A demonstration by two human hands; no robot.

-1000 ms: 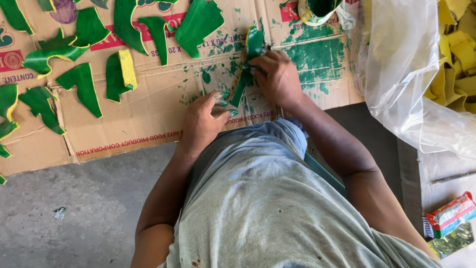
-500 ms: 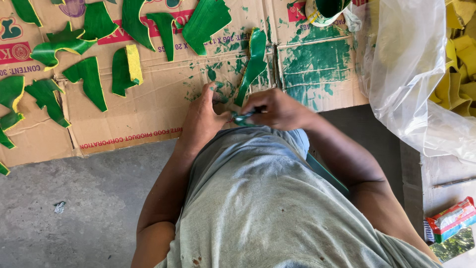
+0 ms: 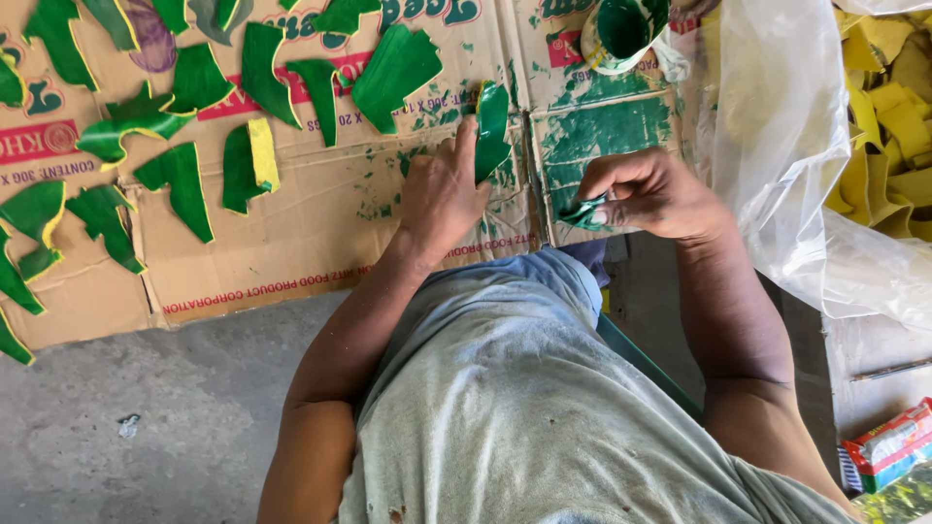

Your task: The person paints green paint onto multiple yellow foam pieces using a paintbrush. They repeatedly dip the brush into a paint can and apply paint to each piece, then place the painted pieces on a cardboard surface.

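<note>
Seen from the head camera: the left hand [image 3: 442, 189] lies flat, fingers spread, pressing a green-painted curved piece [image 3: 491, 131] onto the flattened cardboard [image 3: 311, 243] near its centre seam. The right hand [image 3: 650, 194] is curled closed, pinching a small paint-soaked green rag [image 3: 582, 213] at the cardboard's near edge.

— What moved since a moment ago?
— The left hand [image 3: 442, 194] slid up from the lap and now presses the curved green-painted shard [image 3: 491, 131] onto the flattened cardboard sheet [image 3: 311, 243].
— And the other?
— The right hand [image 3: 649, 194] drew away rightward, pinching a paint-soaked green rag [image 3: 582, 213].
</note>
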